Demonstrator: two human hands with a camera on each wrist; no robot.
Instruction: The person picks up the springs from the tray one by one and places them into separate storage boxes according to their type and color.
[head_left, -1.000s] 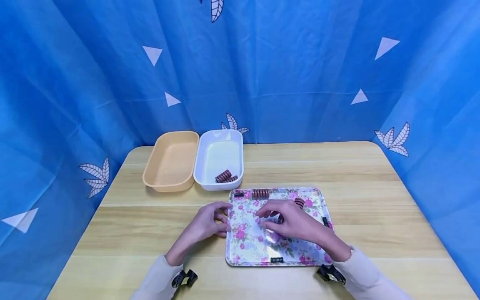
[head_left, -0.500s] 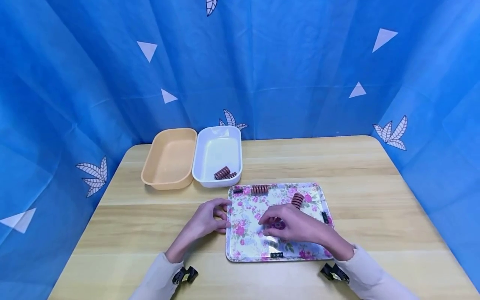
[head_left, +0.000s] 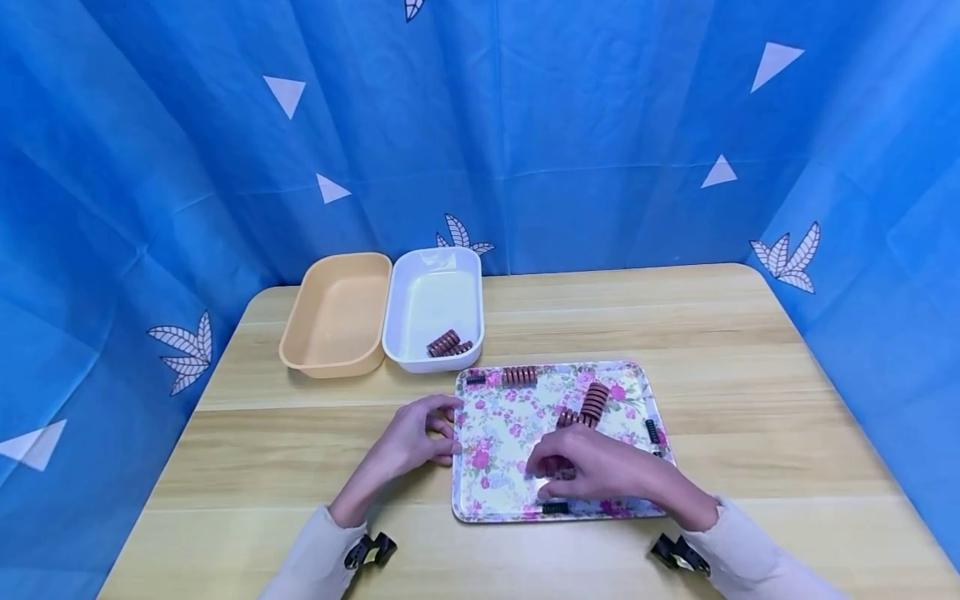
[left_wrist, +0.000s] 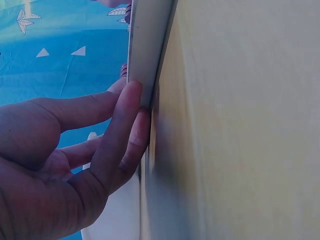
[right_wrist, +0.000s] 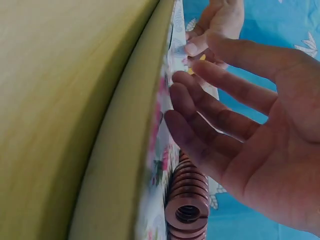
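My left hand (head_left: 412,437) holds the left rim of a floral tray (head_left: 487,492); in the left wrist view its fingertips lie against the tray's outer wall (left_wrist: 147,45). Over the tray's front part is my right hand (head_left: 592,462), fingers loosely bent and nothing visible between them. Just below its thumb lies a small black spring (head_left: 555,507). Thick brown springs lie on the tray: one at the back (head_left: 520,376), one right of centre (head_left: 595,402), and others partly covered by the right hand. A brown spring (right_wrist: 187,207) shows below that hand in the right wrist view.
Behind the tray stands a white bin (head_left: 432,292) with brown springs (head_left: 444,342) inside. An orange bin (head_left: 341,312) adjoins it on the left. More black springs lie near the tray's back-left corner (head_left: 476,379) and right edge (head_left: 652,431). A blue curtain (head_left: 600,125) surrounds the table.
My right hand has moved toward the tray's front edge, near the black spring, uncovering brown springs behind it. The left hand stays at the rim. The head view has shifted slightly.
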